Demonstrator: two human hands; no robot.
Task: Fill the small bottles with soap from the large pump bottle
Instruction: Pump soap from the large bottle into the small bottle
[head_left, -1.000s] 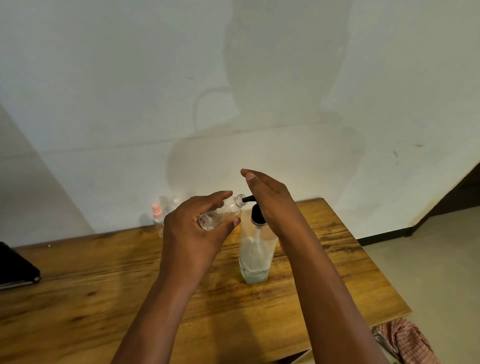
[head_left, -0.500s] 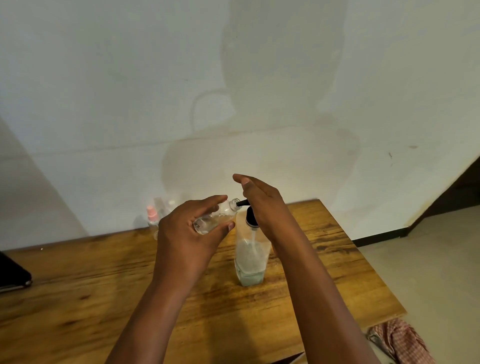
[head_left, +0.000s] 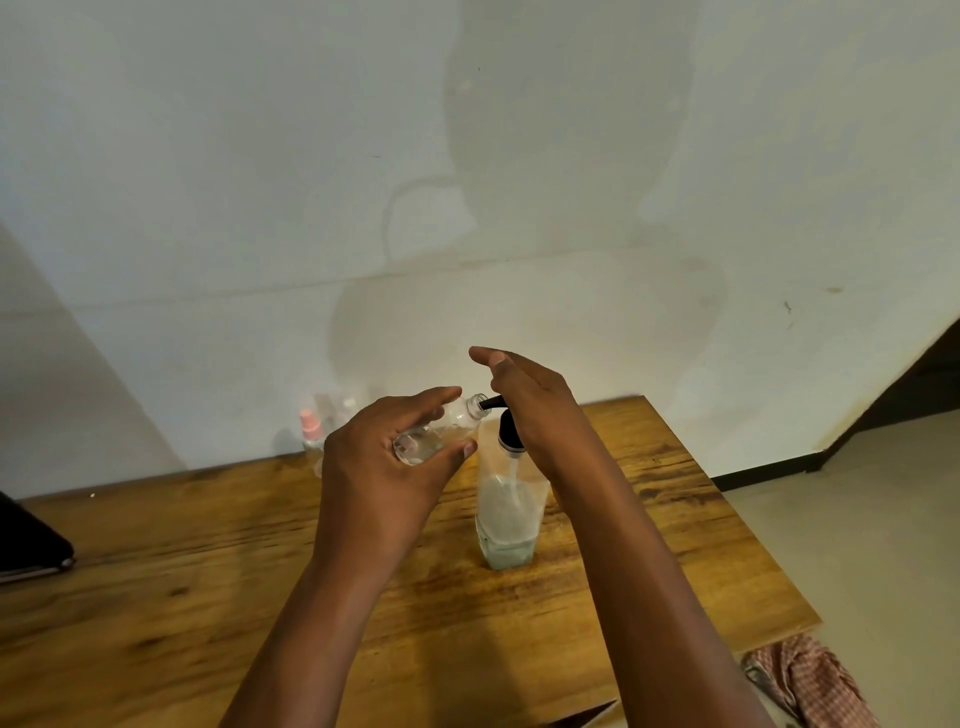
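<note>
Left hand (head_left: 384, 467) grip is wrapped around one small clear bottle (head_left: 439, 434), thumb below, fingers on top, bottle tilted nearly on its side with its open neck pointing right. Neck meets the black spout (head_left: 493, 401) of the pump bottle (head_left: 509, 514). Right hand (head_left: 535, 410) lies flat on the black pump head, fingers stretched out, grip loose and closed on nothing. One pump bottle, clear, upright on the worktop (head_left: 156, 597), a low layer of pale liquid at its base. It stands right of centre, well clear of every edge.

Behind the left hand, by the wall, a blurred cluster of small bottles (head_left: 332, 415); one has a pink cap (head_left: 310, 421), count cannot be told, at least three. One dark flat object (head_left: 28, 545) at the worktop's left edge.

Worktop is bare wood left and front of the pump bottle, much open room. Right edge runs diagonally, floor beyond. One checked cloth (head_left: 810, 680) lies below the near right corner.
</note>
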